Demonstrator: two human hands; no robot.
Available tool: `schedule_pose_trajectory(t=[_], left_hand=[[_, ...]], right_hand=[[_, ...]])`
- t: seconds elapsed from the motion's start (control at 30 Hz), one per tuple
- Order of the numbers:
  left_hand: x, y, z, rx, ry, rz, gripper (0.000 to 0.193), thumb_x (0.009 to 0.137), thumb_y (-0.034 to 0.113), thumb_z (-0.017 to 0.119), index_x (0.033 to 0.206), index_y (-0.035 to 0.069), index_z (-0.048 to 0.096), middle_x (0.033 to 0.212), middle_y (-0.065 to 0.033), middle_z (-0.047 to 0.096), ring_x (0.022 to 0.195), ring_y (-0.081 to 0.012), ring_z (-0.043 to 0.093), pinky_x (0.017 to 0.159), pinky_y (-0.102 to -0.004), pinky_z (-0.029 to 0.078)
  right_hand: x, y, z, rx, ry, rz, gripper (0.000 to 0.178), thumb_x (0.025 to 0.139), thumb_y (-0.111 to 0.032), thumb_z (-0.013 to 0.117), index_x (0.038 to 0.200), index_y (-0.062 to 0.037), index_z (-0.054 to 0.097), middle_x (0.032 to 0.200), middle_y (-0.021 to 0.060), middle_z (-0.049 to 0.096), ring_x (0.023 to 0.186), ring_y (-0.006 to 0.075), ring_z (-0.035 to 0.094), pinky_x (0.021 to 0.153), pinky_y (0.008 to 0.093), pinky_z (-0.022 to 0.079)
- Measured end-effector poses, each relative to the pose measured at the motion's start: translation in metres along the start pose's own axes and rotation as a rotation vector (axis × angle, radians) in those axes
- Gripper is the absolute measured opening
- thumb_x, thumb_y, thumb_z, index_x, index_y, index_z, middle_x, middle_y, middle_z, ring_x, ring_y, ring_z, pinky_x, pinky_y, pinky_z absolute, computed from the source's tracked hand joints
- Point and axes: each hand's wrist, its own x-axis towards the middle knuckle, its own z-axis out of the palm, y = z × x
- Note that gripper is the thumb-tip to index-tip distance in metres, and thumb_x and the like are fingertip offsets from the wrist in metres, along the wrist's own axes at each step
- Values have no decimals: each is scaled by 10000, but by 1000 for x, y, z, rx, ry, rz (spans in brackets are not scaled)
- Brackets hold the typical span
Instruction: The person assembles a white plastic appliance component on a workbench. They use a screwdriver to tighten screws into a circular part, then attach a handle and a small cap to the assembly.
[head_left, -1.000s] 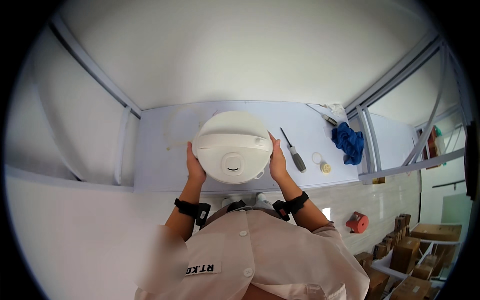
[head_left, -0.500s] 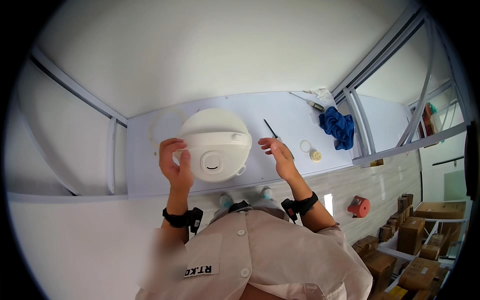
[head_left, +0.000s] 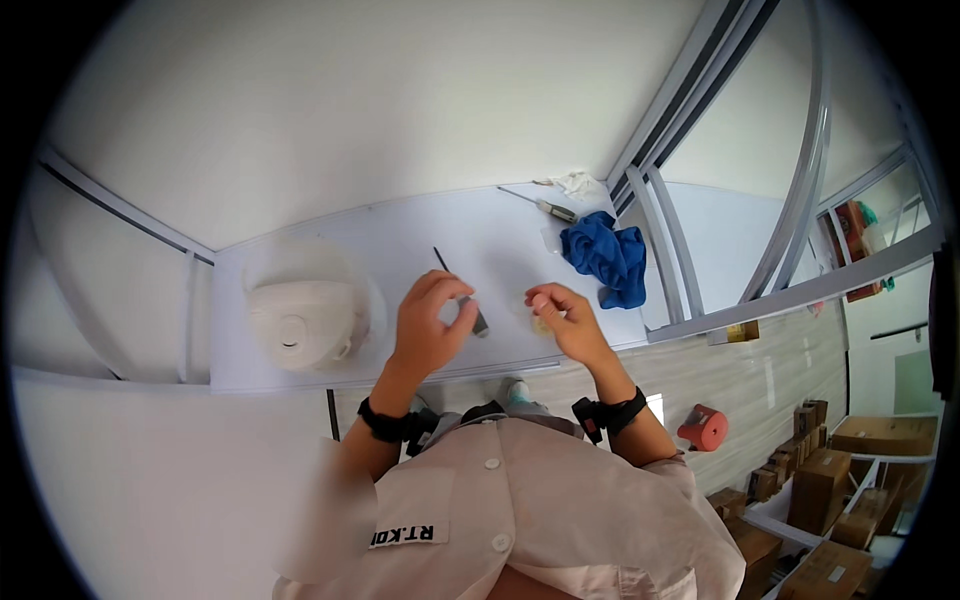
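Note:
My left hand hovers over the table, thumb and curved fingers apart, beside the grey handle of a screwdriver whose dark shaft points away from me. Nothing shows between its fingers. To the right, my right hand has thumb and forefinger brought together; whatever they may pinch is too small to make out. Just below those fingertips a small round cream-coloured cap is partly hidden by the hand. At the left end stands a white, rounded rice cooker, slightly blurred, touched by neither hand.
The pale table meets a white wall at the back. A blue cloth lies crumpled at the right end, with a second screwdriver and a white crumpled tissue behind it. A metal frame borders the right side. A red stool and cardboard boxes stand on the floor.
My left hand has left the rice cooker's side and moved right, near the screwdriver. My right hand has closed its fingertips by the cap. The whole view has swung to the right.

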Motion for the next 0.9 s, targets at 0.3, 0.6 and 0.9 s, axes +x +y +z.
schedule_pose_trajectory(t=[0.3, 0.6, 0.9], left_hand=[[-16, -6, 141, 294, -471, -153, 535, 799, 292, 861, 1282, 147, 681, 1250, -67, 650, 1130, -311, 662, 904, -432, 570], [-22, -29, 176, 441, -588, -135, 499, 752, 336, 885, 1194, 175, 718, 1176, -52, 652, 1089, -303, 665, 880, -450, 566], [-7, -15, 171, -48, -354, -516, 421, 924, 295, 768, 1301, 123, 691, 1115, -73, 698, 900, -222, 684, 804, -386, 564]], right_hand=[[-6, 14, -84, 158, 15, 66, 348, 1112, -313, 574, 1158, 5, 708, 1004, 48, 709, 912, 123, 614, 847, 279, 515], [-6, 26, -110, 160, -63, 91, 368, 1120, -339, 556, 1170, -7, 705, 1004, 39, 692, 905, 123, 607, 848, 275, 511], [10, 50, -107, 2, -122, 150, 213, 1072, -189, 637, 1192, -23, 695, 1017, 29, 714, 878, 106, 620, 822, 268, 514]])
